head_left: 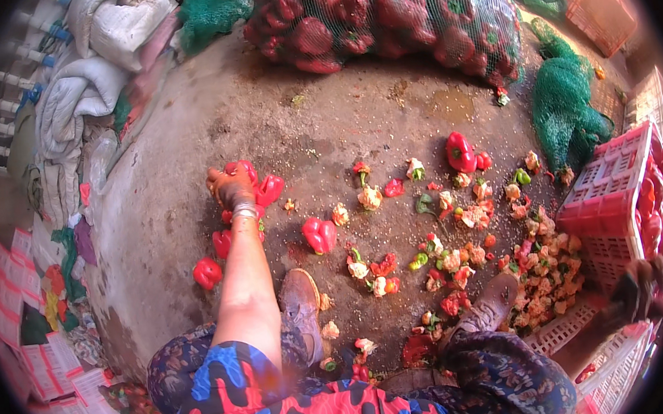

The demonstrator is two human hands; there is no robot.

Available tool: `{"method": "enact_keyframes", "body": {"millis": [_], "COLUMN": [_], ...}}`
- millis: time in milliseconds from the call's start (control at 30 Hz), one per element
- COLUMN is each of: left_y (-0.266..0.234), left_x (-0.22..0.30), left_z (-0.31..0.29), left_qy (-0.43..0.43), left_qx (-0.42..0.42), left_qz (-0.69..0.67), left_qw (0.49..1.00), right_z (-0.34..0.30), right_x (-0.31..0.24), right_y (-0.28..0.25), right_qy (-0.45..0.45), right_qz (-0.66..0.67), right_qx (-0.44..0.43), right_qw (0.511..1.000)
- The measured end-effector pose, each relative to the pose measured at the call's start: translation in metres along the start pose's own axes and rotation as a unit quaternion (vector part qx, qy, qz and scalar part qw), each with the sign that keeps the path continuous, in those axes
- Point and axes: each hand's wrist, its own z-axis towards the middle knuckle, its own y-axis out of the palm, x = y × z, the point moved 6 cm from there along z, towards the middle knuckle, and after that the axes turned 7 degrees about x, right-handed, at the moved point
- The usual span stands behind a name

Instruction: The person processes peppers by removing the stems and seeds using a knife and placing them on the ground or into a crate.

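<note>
My left hand (pixel 230 188), in a stained glove, reaches forward over the floor with its fingers curled on a red bell pepper (pixel 243 168). Right beside it lies another red pepper (pixel 270 190); a few more are partly hidden by my forearm, and one pepper (pixel 207 273) sits to their left. Off to the right, my right hand (pixel 640 292) is dark and smeared by motion near the pink crate (pixel 601 193), which holds red peppers. Whether that hand has anything in it cannot be made out. A single red pepper (pixel 320 235) rests ahead of my left shoe.
Cut pepper cores (pixel 544 284) lie heaped by my right shoe, with others scattered around. A large green net sack (pixel 402 18) full of red peppers stands ahead. Green netting (pixel 569 103) lies at right, piled white sacks (pixel 85 94) at left, and a large red pepper (pixel 460 152) between.
</note>
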Motion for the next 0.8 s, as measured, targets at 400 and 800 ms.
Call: {"method": "enact_keyframes", "body": {"millis": [400,800], "left_y": [0.074,-0.167], "left_x": [-0.032,0.252], "left_z": [0.018,-0.221], "left_qy": [-0.066,0.285], "left_qx": [-0.204,-0.441], "left_qz": [-0.348,-0.643], "left_qw": [0.913,0.558], "right_z": [-0.049,-0.054], "right_x": [0.146,0.130], "right_y": [0.038,0.137], "right_qy": [0.393,0.307], "right_qz": [-0.074,-0.279], "right_qx": [-0.062,-0.311], "right_qw": [0.914,0.855]}}
